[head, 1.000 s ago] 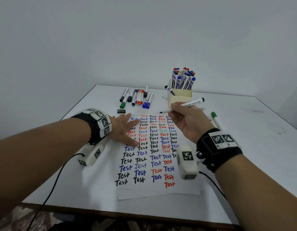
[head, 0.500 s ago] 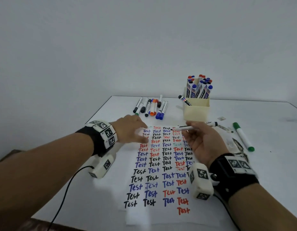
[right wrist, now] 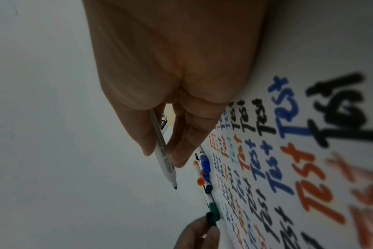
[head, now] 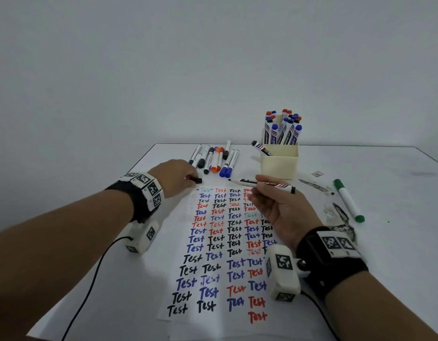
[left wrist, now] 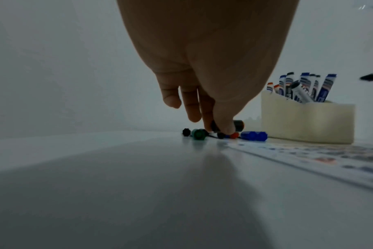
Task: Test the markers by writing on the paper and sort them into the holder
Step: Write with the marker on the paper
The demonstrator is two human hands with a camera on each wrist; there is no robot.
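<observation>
My right hand (head: pixel 274 203) holds an uncapped black marker (head: pixel 262 183) level above the top of the paper (head: pixel 227 242), tip pointing left; in the right wrist view the marker (right wrist: pixel 163 155) sits between thumb and fingers. My left hand (head: pixel 176 178) pinches the loose black cap (head: pixel 197 179) just left of the paper's top corner; the left wrist view shows thumb and fingers round the cap (left wrist: pixel 234 126). The cream holder (head: pixel 279 161) with several capped markers stands behind the paper. Several loose markers (head: pixel 215 158) lie in a row at the back.
A green marker (head: pixel 348 200) lies on the table right of the paper, beside ink smudges. A black cable (head: pixel 90 279) runs from the left wrist camera off the front edge. The white wall stands close behind the table.
The left hand left the paper, reached forward and took hold of the black cap. The right hand lowered the marker to a level pose. The head view tilted upward.
</observation>
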